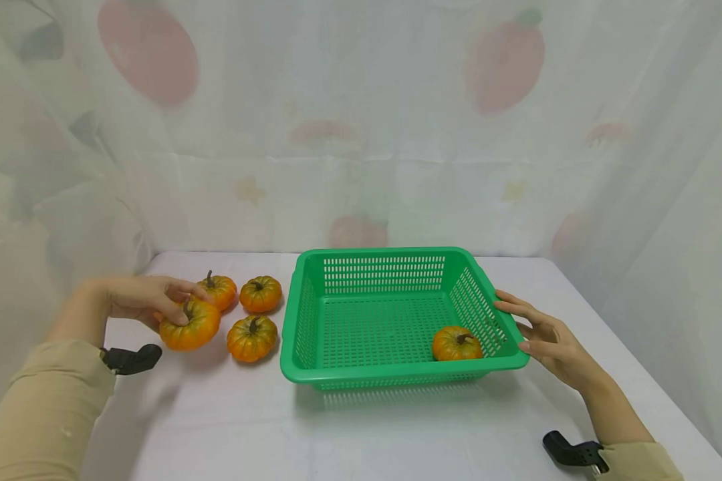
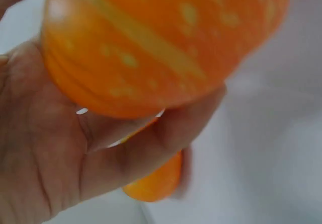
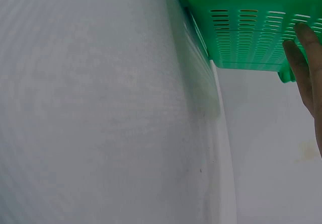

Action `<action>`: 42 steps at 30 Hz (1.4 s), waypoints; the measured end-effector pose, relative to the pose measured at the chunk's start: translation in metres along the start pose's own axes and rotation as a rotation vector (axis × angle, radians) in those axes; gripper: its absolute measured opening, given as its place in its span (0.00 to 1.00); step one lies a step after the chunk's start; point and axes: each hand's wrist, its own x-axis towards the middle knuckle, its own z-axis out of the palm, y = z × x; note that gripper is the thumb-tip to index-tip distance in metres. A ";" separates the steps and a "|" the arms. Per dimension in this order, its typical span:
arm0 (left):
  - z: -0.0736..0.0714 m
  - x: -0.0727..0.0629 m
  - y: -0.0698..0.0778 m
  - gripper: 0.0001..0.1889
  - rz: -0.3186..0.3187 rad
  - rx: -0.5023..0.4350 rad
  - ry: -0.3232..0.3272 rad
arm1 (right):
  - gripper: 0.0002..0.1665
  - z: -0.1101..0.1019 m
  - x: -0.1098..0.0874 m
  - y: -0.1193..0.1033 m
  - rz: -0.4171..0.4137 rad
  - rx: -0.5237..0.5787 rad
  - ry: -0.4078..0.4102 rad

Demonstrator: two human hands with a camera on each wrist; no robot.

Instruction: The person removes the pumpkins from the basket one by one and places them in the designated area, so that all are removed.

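Observation:
My left hand point(image 1: 150, 298) grips a small orange pumpkin point(image 1: 190, 327) above the table at the left. The left wrist view shows this pumpkin point(image 2: 166, 43) close up, with fingers curled under it. Just past it stand three similar pumpkins: one behind point(image 1: 219, 292), one farther right point(image 1: 261, 294) and one in front point(image 1: 252, 339). A green plastic basket point(image 1: 397, 371) sits to their right, with one pumpkin point(image 1: 456, 344) in its front right corner. At the basket's right side, my right hand point(image 1: 550, 344) rests its extended fingers against the outer wall and rim.
A white cloth covers the table point(image 1: 397, 441). Behind it and on both sides hangs a pale curtain point(image 1: 385, 194) with faded fruit prints. Each wrist wears a black device, the left one point(image 1: 131, 359) near the cuff, the right one point(image 1: 571, 452) low in view.

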 end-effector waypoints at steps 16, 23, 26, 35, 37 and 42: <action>0.007 0.018 -0.026 0.30 -0.125 0.015 0.033 | 0.36 0.000 0.001 0.001 -0.012 0.024 -0.016; 0.007 0.019 -0.028 0.31 -0.134 0.011 0.040 | 0.36 0.001 0.001 -0.003 0.026 0.011 0.009; 0.007 0.019 -0.028 0.32 -0.135 0.015 0.044 | 0.36 0.002 0.001 -0.004 0.040 0.018 0.015; 0.007 0.017 -0.032 0.32 -0.120 0.014 0.057 | 0.36 0.001 0.000 -0.002 0.020 0.029 -0.001; 0.007 0.017 -0.034 0.32 -0.114 0.016 0.055 | 0.36 0.001 0.000 -0.002 0.017 0.028 -0.001; 0.007 0.016 -0.036 0.32 -0.112 0.014 0.056 | 0.36 0.001 0.001 -0.001 -0.011 0.007 -0.008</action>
